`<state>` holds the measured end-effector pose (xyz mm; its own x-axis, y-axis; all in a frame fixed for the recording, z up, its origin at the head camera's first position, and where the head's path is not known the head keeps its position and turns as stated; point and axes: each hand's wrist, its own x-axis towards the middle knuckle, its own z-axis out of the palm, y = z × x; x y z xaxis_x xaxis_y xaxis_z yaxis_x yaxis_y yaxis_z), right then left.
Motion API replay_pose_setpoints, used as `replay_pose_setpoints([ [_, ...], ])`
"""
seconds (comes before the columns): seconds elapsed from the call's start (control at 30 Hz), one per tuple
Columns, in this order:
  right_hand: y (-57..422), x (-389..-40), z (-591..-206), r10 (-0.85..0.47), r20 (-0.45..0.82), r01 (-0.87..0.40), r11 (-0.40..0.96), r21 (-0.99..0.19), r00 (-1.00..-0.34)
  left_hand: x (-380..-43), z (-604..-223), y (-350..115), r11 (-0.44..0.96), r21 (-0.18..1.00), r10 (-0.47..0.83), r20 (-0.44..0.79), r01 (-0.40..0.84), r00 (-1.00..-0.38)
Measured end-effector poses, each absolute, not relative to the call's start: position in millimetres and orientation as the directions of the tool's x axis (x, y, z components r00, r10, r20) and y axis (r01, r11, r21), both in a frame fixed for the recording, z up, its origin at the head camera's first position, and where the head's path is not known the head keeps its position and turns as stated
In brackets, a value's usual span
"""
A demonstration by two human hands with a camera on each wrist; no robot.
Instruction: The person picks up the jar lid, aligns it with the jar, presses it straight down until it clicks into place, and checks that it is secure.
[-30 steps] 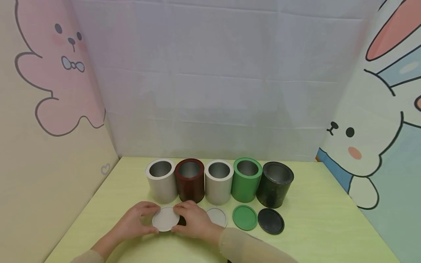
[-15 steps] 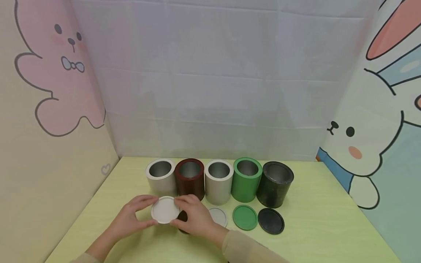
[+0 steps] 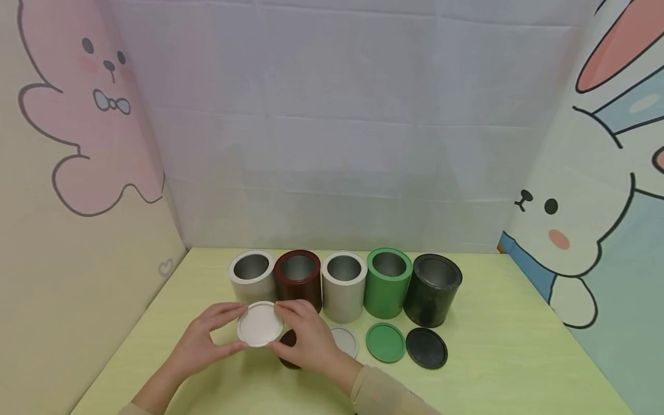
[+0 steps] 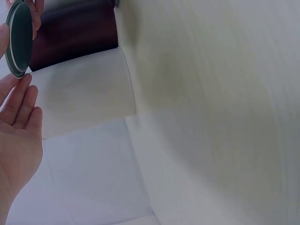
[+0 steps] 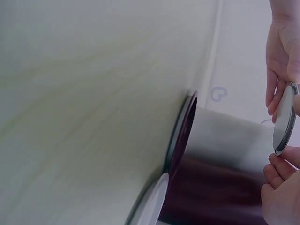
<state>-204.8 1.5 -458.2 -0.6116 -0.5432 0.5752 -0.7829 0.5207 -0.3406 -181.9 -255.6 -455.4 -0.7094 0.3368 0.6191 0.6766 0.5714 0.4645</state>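
A round white lid [image 3: 260,324] is held up off the table between both hands, tilted with its face toward the head camera. My left hand [image 3: 199,340] pinches its left edge between thumb and fingers. On the opposite edge, my right hand [image 3: 310,340] grips it the same way. The left wrist view shows the lid's dark greenish underside [image 4: 21,42]. Just behind the hands stand an uncovered white can [image 3: 252,288] and a dark red can [image 3: 301,291], their lower parts partly covered. A dark lid [image 3: 289,358] lies under the right hand, mostly hidden.
Farther right in the row are another white can [image 3: 344,300], a green can [image 3: 388,294] and a black can [image 3: 433,294]. In front lie a white lid [image 3: 346,341], a green lid [image 3: 385,343] and a black lid [image 3: 427,349]. A white cloth wall [image 3: 332,144] rises behind.
Both hands have raised the white lid from near the tabletop and moved it away from me, toward the cans. More of the dark lid below shows now.
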Motion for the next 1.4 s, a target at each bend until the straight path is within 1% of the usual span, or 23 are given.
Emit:
replay_pose_setpoints([
  [0.2, 1, -205, -455, -0.529, 0.581, -0.775, 0.532, -0.341, -0.619, -184, -453, -253, 0.56, 0.461, 0.317, 0.649, 0.689, -0.692],
  [0.43, -1, -206, -450, -0.512, 0.585, -0.765, 0.54, -0.35, -0.629, -184, -450, -251, 0.574, 0.467, 0.272, 0.666, 0.672, -0.695],
  [0.7, 0, -210, -443, -0.513, 0.61, -0.782, 0.53, -0.328, -0.603, -184, -447, -247, 0.574, 0.492, 0.23, 0.67, 0.654, -0.706],
  [0.8, 0, -211, -438, -0.518, 0.602, -0.781, 0.528, -0.333, -0.607, -186, -445, -247, 0.571, 0.501, 0.217, 0.672, 0.65, -0.708],
  [1.03, 2, -216, -425, -0.527, 0.577, -0.772, 0.531, -0.35, -0.624, -193, -439, -246, 0.531, 0.495, 0.212, 0.707, 0.687, -0.674],
  [1.23, 3, -220, -413, -0.539, 0.539, -0.754, 0.558, -0.346, -0.647, -198, -433, -244, 0.525, 0.528, 0.181, 0.697, 0.667, -0.694],
  [1.4, 2, -226, -405, -0.546, 0.524, -0.749, 0.566, -0.343, -0.653, -202, -428, -244, 0.534, 0.547, 0.155, 0.686, 0.644, -0.711],
])
